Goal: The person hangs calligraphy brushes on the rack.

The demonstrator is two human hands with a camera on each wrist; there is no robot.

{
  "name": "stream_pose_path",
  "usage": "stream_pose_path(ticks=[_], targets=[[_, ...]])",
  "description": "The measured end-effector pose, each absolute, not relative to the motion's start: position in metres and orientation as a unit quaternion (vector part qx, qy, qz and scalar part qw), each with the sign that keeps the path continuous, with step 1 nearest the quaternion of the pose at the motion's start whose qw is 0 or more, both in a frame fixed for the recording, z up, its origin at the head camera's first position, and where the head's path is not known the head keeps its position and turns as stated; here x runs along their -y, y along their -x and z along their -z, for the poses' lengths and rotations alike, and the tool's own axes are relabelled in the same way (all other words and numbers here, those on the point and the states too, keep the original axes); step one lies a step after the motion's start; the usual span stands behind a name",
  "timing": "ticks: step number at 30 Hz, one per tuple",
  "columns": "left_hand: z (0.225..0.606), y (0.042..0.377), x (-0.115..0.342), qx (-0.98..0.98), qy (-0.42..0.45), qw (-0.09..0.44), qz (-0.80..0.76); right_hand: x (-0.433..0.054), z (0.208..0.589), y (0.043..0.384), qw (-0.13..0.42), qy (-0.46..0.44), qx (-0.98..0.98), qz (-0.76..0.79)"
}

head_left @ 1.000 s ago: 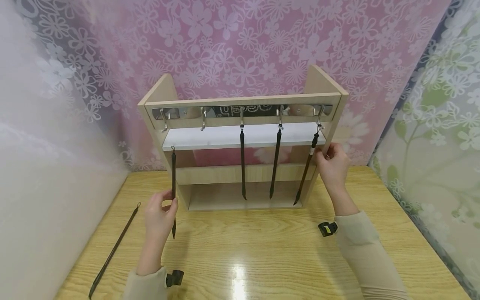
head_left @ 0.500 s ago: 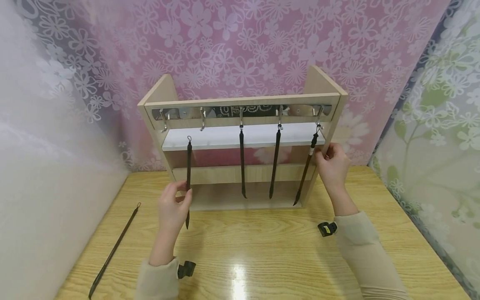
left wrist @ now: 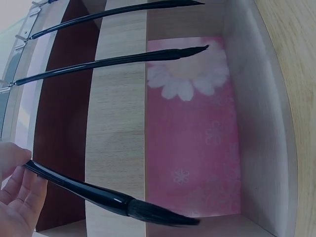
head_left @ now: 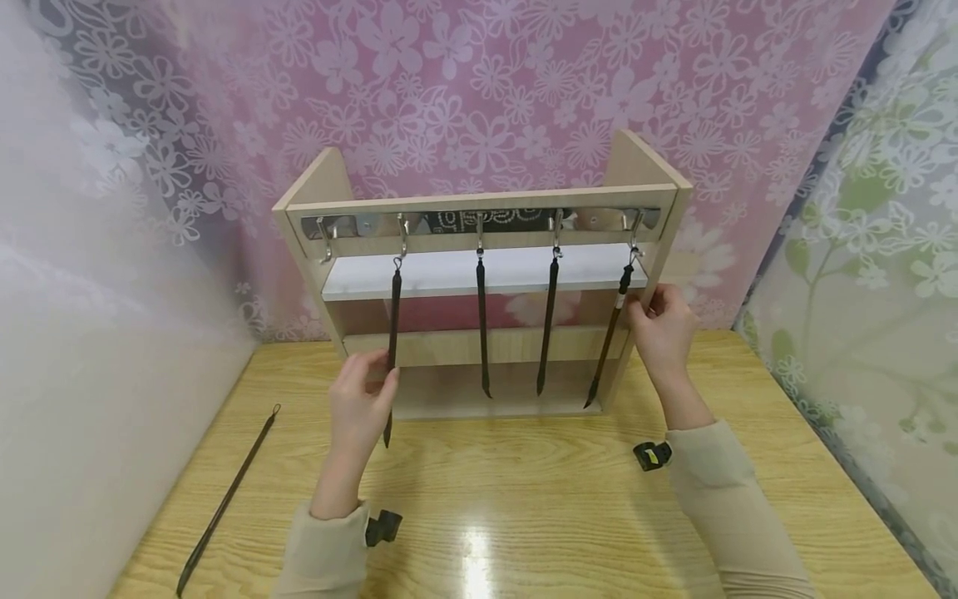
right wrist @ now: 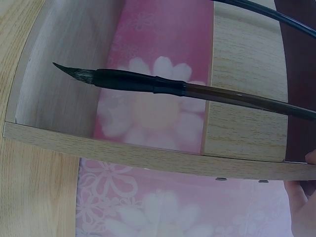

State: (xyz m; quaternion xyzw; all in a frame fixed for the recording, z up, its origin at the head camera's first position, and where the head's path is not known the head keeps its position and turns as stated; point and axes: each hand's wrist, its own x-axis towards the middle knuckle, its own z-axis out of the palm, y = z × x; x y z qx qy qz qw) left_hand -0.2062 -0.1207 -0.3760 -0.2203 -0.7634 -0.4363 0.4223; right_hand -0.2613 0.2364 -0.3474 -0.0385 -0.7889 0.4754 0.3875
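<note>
My left hand [head_left: 362, 403] pinches a dark calligraphy brush [head_left: 395, 312] between thumb and fingers, tip down. Its hanging loop overlaps the low end of the second hook [head_left: 402, 237] from the left in the head view. In the left wrist view the brush's dark bristles [left wrist: 163, 213] point away from the hand. My right hand [head_left: 664, 329] grips the right side panel [head_left: 659, 249] of a small wooden rack. Three brushes hang from its hooks: a middle brush [head_left: 482, 324], another brush [head_left: 549, 324] beside it, and a brown-handled brush [head_left: 609, 337] at the right end.
Another long brush [head_left: 228, 499] lies slantwise on the wood-grain table [head_left: 524, 499] at the left. The leftmost hook [head_left: 324, 241] bears nothing. A white shelf [head_left: 441, 273] lies behind the hooks. Flowered cloth [head_left: 449, 100] rises behind the rack.
My left hand has carried its brush right and up, from near the rack's left side to the second hook. My right hand stays on the side panel.
</note>
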Motion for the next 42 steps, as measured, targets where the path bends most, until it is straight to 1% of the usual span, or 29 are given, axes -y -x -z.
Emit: stream_pose_path(ticks=[28, 42], targets=[[0.3711, 0.2092, 0.1186, 0.755, 0.229, 0.429, 0.439, -0.2361, 0.3472, 0.2609, 0.395, 0.030, 0.783, -0.480], [0.3735, 0.2098, 0.1178, 0.761, 0.225, 0.421, 0.440, -0.2365, 0.3485, 0.2611, 0.405, 0.030, 0.784, -0.469]])
